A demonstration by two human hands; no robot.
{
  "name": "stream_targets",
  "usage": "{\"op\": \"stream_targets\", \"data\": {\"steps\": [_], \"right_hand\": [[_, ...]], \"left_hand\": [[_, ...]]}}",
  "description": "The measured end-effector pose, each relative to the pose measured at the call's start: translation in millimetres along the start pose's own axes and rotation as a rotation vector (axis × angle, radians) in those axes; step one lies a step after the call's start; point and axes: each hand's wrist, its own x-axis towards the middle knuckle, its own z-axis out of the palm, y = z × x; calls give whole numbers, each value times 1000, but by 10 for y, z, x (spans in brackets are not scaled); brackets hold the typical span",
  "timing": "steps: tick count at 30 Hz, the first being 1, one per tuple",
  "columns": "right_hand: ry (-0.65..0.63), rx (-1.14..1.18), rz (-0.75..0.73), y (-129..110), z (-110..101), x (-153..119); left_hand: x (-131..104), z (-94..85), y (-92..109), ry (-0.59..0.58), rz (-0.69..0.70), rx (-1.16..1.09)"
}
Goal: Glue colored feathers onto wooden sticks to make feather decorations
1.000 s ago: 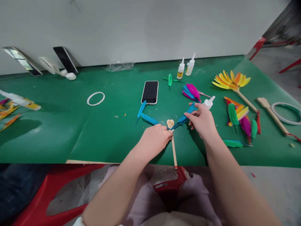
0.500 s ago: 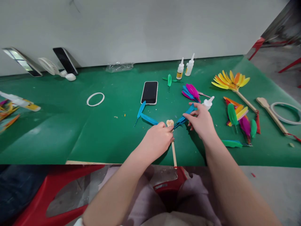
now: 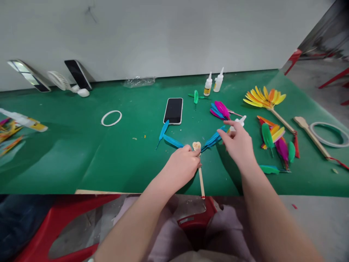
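My left hand (image 3: 184,163) is closed over the neck of a wooden stick (image 3: 201,182), just below its heart-shaped head (image 3: 196,146). Blue feathers (image 3: 214,139) fan out to the right from that head, their quills near my left fingertips. My right hand (image 3: 237,143) hovers at the outer end of these feathers, thumb and fingers apart, with nothing held. Another blue feather (image 3: 173,141) lies left of the stick, next to an upright-lying one (image 3: 164,130). Behind my right fingers a white glue bottle (image 3: 240,120) is partly hidden.
A phone (image 3: 173,111) lies beyond the stick. Two glue bottles (image 3: 208,86) stand farther back. On the right are a yellow feather fan (image 3: 265,98), loose coloured feathers (image 3: 283,147), another wooden stick (image 3: 313,136) and a tape ring (image 3: 313,128). A white ring (image 3: 111,118) lies left.
My right hand has let go of the blue feathers and opened, moving slightly right. My left hand stays on the stick. The view has tilted up slightly.
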Motion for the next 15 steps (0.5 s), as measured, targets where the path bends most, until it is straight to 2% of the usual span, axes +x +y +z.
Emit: {"op": "stream_targets", "data": {"steps": [5, 8, 11, 15], "right_hand": [[74, 15, 13, -44, -333, -55], [52, -3, 46, -17, -420, -40], [-64, -75, 5, 1, -387, -30], [-241, -212, -148, -55, -251, -94]], "left_hand": [[2, 16, -1, 12, -15, 23], [1, 18, 6, 17, -17, 16], [1, 19, 10, 19, -8, 7], [4, 16, 11, 24, -4, 4]]}}
